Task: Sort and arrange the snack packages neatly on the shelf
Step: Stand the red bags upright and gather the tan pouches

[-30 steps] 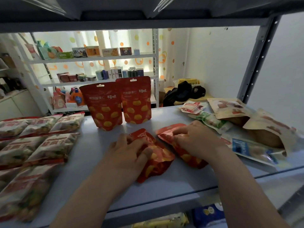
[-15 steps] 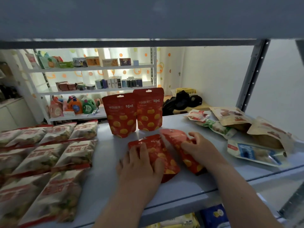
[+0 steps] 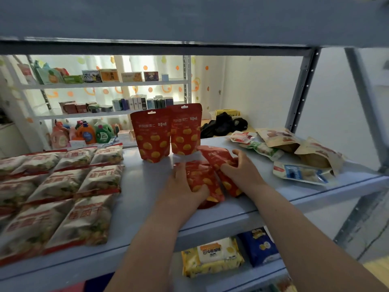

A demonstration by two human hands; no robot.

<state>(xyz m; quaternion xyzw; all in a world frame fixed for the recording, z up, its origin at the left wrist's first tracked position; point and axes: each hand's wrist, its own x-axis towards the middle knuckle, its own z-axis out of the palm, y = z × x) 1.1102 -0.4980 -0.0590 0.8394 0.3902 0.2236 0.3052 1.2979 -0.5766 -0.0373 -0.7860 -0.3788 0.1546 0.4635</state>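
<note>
Grey shelf (image 3: pixel 147 186): left hand (image 3: pixel 185 186) grips one red pouch (image 3: pixel 205 182) lying flat, right hand (image 3: pixel 242 171) clutches another (image 3: pixel 216 154) beside it; two pouches (image 3: pixel 152 135) stand upright just behind.

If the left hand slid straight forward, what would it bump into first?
Probably the right-hand standing red pouch, just beyond the fingertips of the left hand, which presses a lying red pouch; depth is unclear.

The left hand (image 3: pixel 185 186) covers most of one flat red pouch (image 3: pixel 207 186). The cream packets (image 3: pixel 61 186) run off the left edge, and the small boxes (image 3: pixel 139 103) on the back rack are way too tiny to read.
</note>
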